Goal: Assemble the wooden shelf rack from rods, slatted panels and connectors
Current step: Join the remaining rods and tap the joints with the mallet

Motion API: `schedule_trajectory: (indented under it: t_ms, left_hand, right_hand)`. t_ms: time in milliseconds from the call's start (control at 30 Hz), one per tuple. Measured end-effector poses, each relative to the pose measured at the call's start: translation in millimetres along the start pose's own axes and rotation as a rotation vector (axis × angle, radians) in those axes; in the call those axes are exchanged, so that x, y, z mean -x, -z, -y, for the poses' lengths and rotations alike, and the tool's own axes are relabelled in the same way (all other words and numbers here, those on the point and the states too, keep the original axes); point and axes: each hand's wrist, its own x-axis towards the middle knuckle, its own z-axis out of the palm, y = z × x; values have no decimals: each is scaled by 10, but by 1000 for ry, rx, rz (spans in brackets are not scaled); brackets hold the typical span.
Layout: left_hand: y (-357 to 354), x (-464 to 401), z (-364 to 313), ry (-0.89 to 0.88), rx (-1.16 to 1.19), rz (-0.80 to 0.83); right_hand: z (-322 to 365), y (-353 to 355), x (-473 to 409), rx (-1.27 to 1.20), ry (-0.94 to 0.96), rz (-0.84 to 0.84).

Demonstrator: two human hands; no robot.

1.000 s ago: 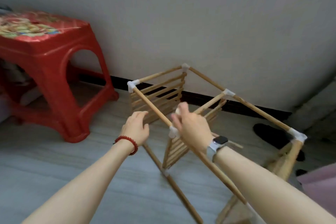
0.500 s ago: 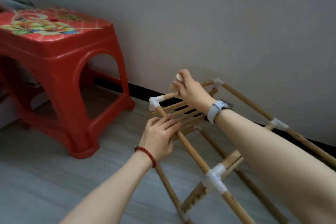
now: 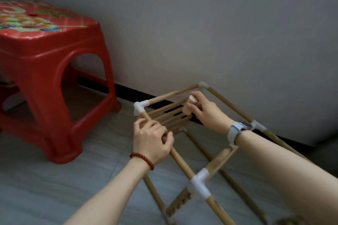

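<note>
Left grip [image 3: 152, 139] hides rod [image 3: 182, 163] section.

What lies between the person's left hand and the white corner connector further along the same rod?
In the head view, only a short bare stretch of rod separates the left hand from the corner connector; nothing else sits there.

**Bare forearms, a bead bracelet and a watch**

Both forearms were bare, with no sleeves in view. The left hand [image 3: 152, 139] had a bracelet of round dark-red beads [image 3: 143, 159] at its wrist. The right hand [image 3: 204, 113] had a smartwatch [image 3: 242, 125] on a pale grey band.
</note>
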Motion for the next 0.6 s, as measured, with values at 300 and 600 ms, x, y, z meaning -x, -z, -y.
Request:
schedule_trajectory:
  t_ms: [300, 600]
  left_hand:
    - [-60, 38, -997, 16, -14, 707]
    - [-903, -296, -1681, 6, 129, 832]
  right_hand:
    - [-1156, 949, 921, 223, -525, -206]
    - [-1256, 1235, 475, 143, -326, -713]
